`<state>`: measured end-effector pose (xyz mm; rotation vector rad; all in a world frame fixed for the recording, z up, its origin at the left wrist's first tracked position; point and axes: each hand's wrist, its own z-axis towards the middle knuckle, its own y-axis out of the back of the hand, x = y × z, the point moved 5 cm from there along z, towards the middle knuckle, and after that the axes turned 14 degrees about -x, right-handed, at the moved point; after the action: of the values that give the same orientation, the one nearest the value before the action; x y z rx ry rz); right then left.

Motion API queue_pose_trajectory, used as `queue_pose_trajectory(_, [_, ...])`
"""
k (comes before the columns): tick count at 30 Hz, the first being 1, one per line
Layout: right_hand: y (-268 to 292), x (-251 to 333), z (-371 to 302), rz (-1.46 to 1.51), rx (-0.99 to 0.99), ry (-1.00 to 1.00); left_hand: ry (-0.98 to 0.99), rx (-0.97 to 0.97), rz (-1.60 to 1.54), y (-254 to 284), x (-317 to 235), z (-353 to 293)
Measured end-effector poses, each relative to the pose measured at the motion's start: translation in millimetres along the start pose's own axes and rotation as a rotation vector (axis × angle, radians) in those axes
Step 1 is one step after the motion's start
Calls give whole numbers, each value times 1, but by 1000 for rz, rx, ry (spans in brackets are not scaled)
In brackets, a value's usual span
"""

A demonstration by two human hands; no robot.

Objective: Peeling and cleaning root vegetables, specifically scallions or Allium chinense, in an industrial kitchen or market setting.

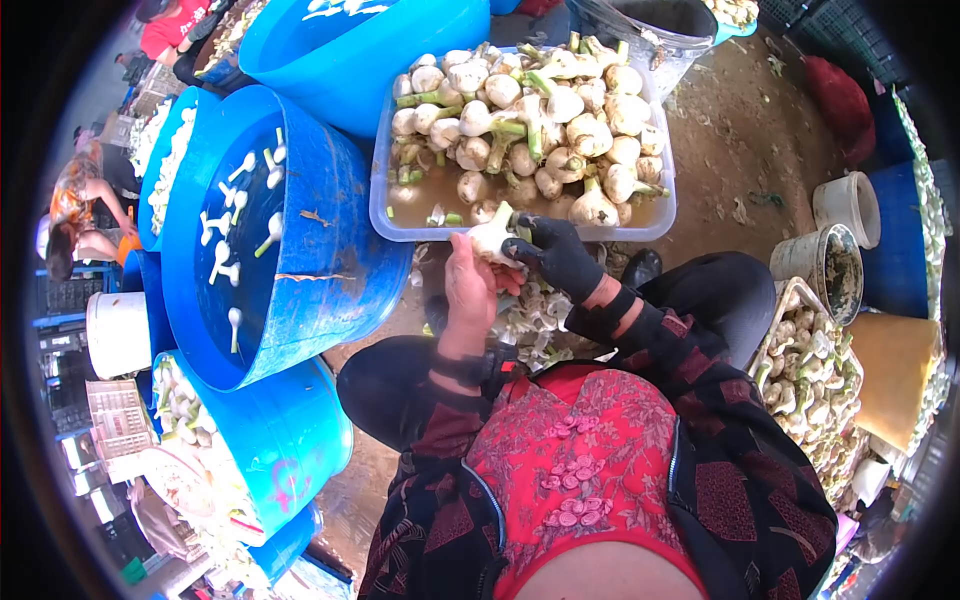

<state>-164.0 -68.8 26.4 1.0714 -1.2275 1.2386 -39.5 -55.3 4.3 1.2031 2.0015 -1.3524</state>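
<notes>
A white garlic bulb [490, 241] with a short green stem stub is held between my two hands, just over the near rim of a clear plastic tub [400, 233]. My bare left hand [468, 290] supports the bulb from the left and below, fingers closed round it. On the other side my right hand [560, 256], in a black glove, pinches it with thumb and fingers. Whether the right hand has a small blade is hidden. The tub holds a heap of garlic bulbs [590, 135] with cut green stems, partly in brownish water. Peeled skins [535, 318] lie below my hands.
To the left stands a large blue barrel [340, 230] of water with several floating bulbs. Another blue tub [290, 430] is nearer. On the right are a crate of garlic [810, 370] and dirty buckets [825, 270]. Other people [80, 205] sit at the far left.
</notes>
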Motion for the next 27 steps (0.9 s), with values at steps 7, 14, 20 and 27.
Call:
queue_pose_trajectory(7, [5, -9, -7, -77, -48, 55, -562, -315, 489, 0, -12, -13])
queue_pose_trajectory(14, [17, -19, -1, -613, -166, 332, -219, -139, 19, -10, -9, -17])
queue_pose_trajectory(20, [15, -5, 2, -84, -88, 97, -137, -132, -124, -10, -12, -18])
queue_pose_trajectory(27, [5, 3, -4, -196, 30, 331, -316, -257, 298, -1, -6, -17])
